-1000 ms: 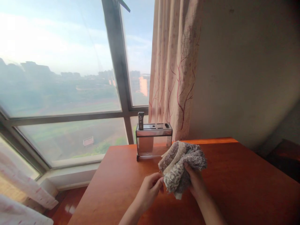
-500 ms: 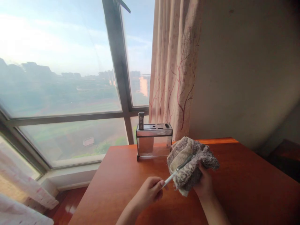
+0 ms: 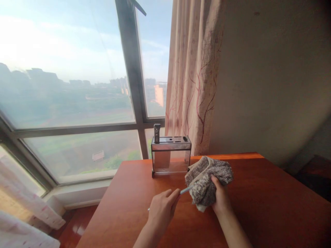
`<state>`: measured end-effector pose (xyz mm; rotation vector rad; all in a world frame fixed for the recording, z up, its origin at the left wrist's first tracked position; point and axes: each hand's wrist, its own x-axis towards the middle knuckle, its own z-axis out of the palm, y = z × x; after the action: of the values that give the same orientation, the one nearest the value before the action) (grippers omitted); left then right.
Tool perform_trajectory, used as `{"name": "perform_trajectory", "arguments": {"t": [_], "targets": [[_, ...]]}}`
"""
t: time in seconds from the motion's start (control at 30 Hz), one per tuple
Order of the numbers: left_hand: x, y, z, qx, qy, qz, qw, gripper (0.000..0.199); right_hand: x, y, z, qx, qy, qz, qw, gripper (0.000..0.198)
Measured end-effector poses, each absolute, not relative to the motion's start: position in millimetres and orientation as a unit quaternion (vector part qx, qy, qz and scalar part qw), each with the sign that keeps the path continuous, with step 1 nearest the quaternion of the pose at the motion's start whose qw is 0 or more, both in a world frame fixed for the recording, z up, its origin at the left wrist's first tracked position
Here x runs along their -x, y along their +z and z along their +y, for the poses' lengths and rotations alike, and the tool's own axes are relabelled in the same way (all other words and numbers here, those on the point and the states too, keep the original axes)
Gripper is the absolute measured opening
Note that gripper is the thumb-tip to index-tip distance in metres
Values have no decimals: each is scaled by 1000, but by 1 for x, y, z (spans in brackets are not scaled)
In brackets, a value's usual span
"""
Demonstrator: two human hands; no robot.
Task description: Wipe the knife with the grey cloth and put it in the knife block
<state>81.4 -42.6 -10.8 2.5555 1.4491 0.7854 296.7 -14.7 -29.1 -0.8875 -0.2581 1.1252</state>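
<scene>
My left hand (image 3: 163, 208) is closed around the shaft of what looks like a sharpening steel (image 3: 185, 190), a thin, light metal rod. Its tip pokes out past the left side of my hand. The other end, with the handle, is hidden in the folds of a fuzzy grey-brown cloth (image 3: 200, 182) with pale edging. My right hand (image 3: 221, 196) grips that bunched cloth from the right, thumb on top. Both hands are above the brown wooden table. Behind the cloth stands a clear knife holder (image 3: 170, 162) with slots in its top and one dark-handled knife (image 3: 156, 133) upright at its left end.
The reddish-brown table (image 3: 124, 193) reaches to the window side and right toward a grey wall (image 3: 266, 79). A beige curtain (image 3: 191, 75) with branch patterns hangs behind the holder. Large window panes (image 3: 67, 96) fill the left, above a white sill (image 3: 82, 191).
My left hand has turned over and slid up the rod, close to the cloth. The dark handle, visible before, is now covered by cloth. My right thumb has come on top of the cloth.
</scene>
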Motion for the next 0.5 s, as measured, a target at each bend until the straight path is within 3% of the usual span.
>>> {"name": "perform_trajectory", "arguments": {"t": [0.07,0.17,0.5], "targets": [[-80,-12,-43,-836,255,485,-29,26,-295,-30,-12,432,499,-94,745,47],[-80,-17,-43,-830,267,488,-44,21,-294,-31,-11,438,511,-86,735,45],[-73,-4,-42,-844,268,445,132,22,-302,-25,-21,370,564,-114,729,41]]}}
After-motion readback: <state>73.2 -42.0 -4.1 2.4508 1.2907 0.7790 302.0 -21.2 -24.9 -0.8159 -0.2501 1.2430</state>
